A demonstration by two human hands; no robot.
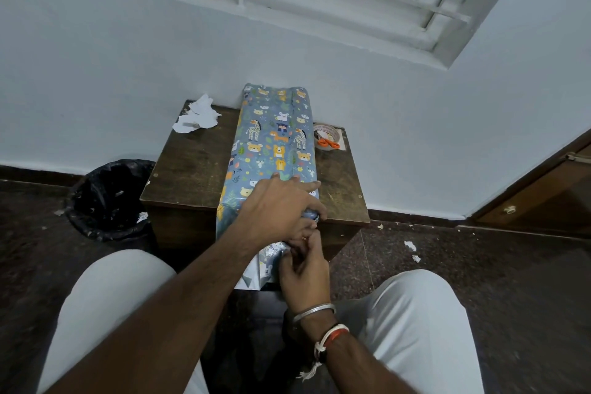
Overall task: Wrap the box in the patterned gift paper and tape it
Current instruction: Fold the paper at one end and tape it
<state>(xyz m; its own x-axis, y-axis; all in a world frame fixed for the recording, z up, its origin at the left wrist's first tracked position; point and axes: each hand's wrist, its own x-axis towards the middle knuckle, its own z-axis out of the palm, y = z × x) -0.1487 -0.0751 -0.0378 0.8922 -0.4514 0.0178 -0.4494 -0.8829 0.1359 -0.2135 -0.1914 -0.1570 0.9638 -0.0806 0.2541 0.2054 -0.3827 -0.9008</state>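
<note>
A long box (275, 141) covered in blue animal-pattern gift paper lies lengthwise on a small brown wooden table (192, 166), its near end jutting past the front edge. My left hand (281, 208) presses flat on the top of the box near that end, fingers spread. Just below it, my right hand (303, 269) pinches the loose paper flap (268, 265) hanging at the near end. A roll of clear tape (326, 136) with orange-handled scissors (329, 142) lying across it sits on the table to the right of the box.
Crumpled white paper scraps (196, 118) lie on the table's back left corner. A black-lined bin (110, 198) stands on the floor to the left. Small paper bits (411, 248) dot the dark floor at right. The wall is right behind the table; my knees flank the front.
</note>
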